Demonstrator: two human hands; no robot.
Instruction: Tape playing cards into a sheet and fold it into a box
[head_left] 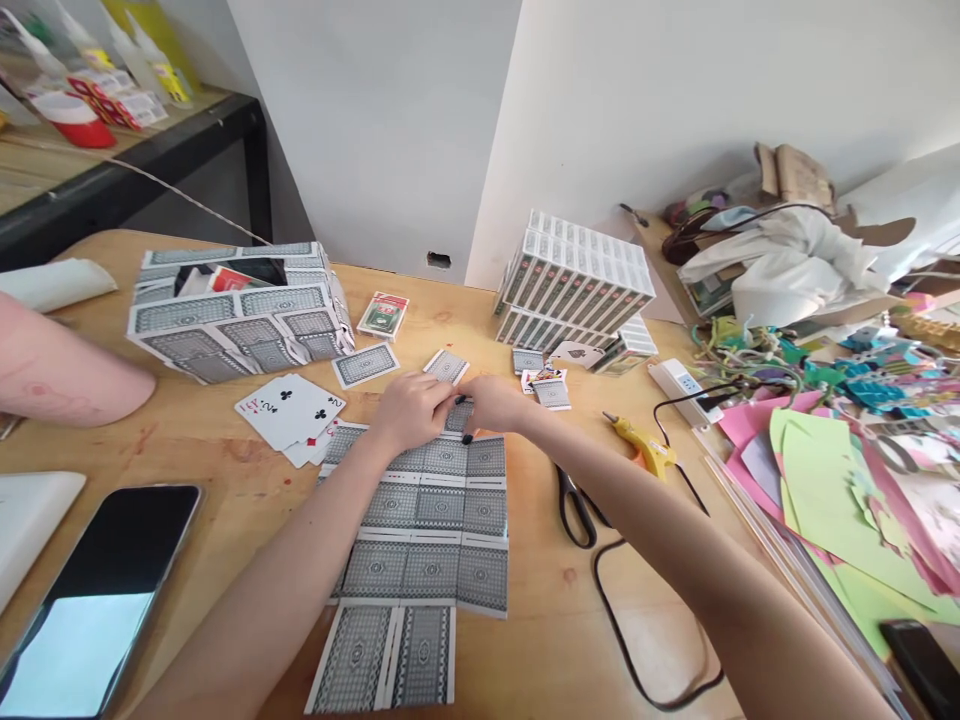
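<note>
A panel of joined playing cards (442, 508), backs up with a grey pattern, lies flat on the wooden table below my hands. At its far edge my left hand (411, 412) and my right hand (491, 404) meet, fingers closed on a playing card (459, 418). My fingers cover part of that card. Just beyond my hands lies a loose card (447, 366), back up. To the left is another face-down card (366, 365), and near it several face-up cards (289, 415) with clubs showing. Cut card pieces (551, 388) are right of my right hand.
A box built of cards (240, 318) stands back left, beside a card pack (383, 316). Stacked card packs (574, 275) stand at the back. Scissors (576, 508), a yellow glue gun (643, 440) and its cord are on the right. A phone (97, 590) lies left; coloured paper (832, 490) far right.
</note>
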